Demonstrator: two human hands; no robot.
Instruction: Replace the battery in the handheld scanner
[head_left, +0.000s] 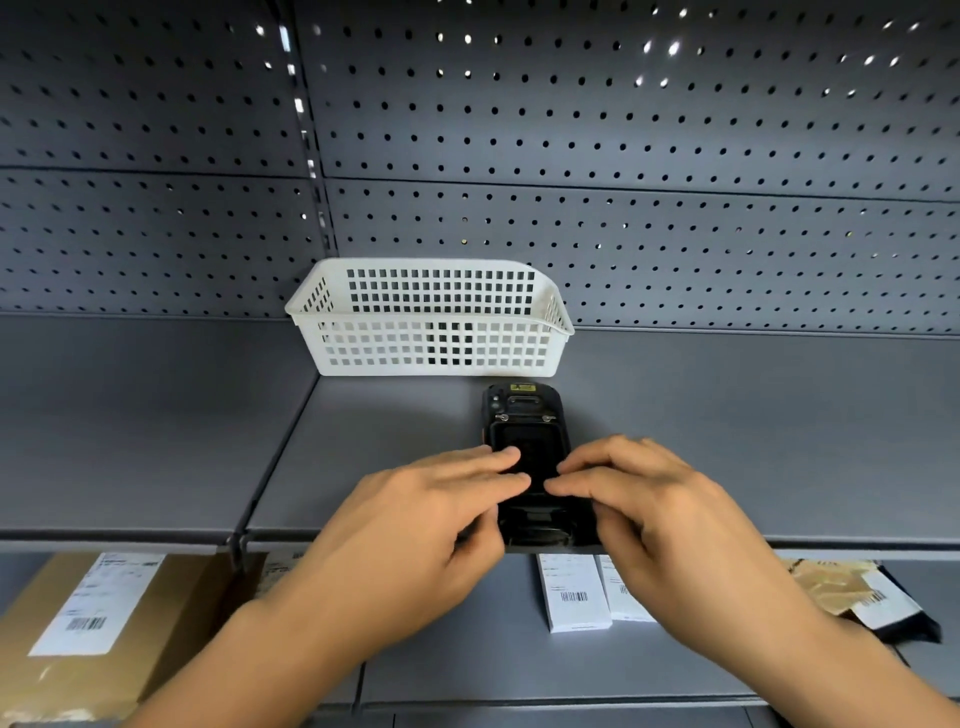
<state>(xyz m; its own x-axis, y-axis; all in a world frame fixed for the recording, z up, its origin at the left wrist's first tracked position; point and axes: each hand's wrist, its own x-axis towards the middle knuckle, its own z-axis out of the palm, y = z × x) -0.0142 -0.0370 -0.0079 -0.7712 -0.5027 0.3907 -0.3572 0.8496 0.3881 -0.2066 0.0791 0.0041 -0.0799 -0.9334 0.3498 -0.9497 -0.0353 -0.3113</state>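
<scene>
The black handheld scanner (522, 431) lies face down on the grey shelf (395, 447), its back panel up and its top end pointing away from me. My left hand (415, 519) rests on the scanner's left side, fingers reaching over the back panel. My right hand (649, 509) covers the right side, fingertips pressing the panel near its middle. Both thumbs sit by the scanner's near end at the shelf's front edge. The battery itself is not distinguishable under the fingers.
A white perforated plastic basket (431, 348) stands just behind the scanner against the grey pegboard wall (675, 156). On the lower shelf lie a brown labelled parcel (93, 623), two white labelled boxes (571, 592) and a black-and-gold packet (857, 597).
</scene>
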